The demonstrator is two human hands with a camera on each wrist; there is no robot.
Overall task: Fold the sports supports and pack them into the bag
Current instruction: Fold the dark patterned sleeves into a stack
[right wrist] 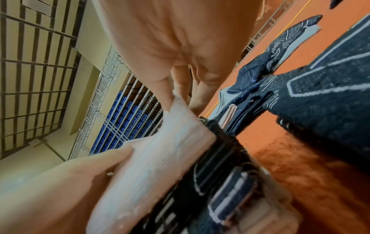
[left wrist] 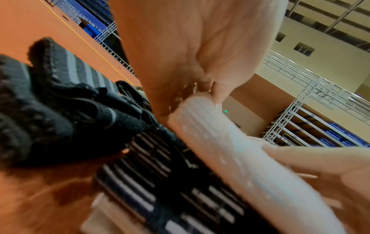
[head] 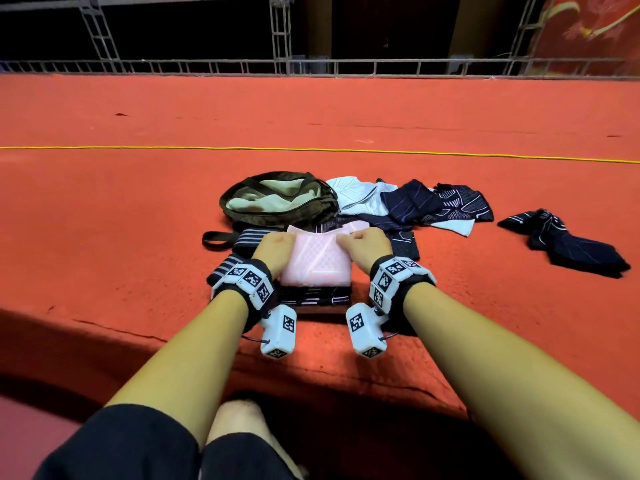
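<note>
On the orange-red carpeted floor (head: 138, 209), directly in front of the seated person: one pale pink knitted sports support (head: 317, 261), lying on top of a stack of dark navy supports with pale stripes (head: 313, 295).

Left hand (head: 275, 245): forearm extended forward, wrist band with black-and-white marker blocks, fingers curled, pinching the pink support's left far edge. In the left wrist view the thumb and fingers (left wrist: 218, 91) close on the ribbed hem of the pink support (left wrist: 220, 142).

Right hand (head: 367, 244): forearm extended forward, matching marker band, fingers curled, pinching the right far edge of the same support. In the right wrist view the fingers (right wrist: 180, 82) hold the pink fabric (right wrist: 160, 158) above the navy stack (right wrist: 220, 182).

Hands apart, one at each side of the pink support, both clamped on it.

Olive-green soft bag with pale lining (head: 277, 199): open, lying just beyond the stack, strap trailing to the left.

Two grey-striped dark knitted bands (head: 242, 237): left of the stack, beside the left wrist.

Loose heap of navy and white supports (head: 415, 204): right of the bag. One further navy support (head: 568, 242): lying well apart to the right.

Surroundings: yellow line (head: 450, 153) across the floor; metal truss railing (head: 311, 65) at the far edge; blue seating on racks (right wrist: 124, 114) and beige walls in the wrist views.
</note>
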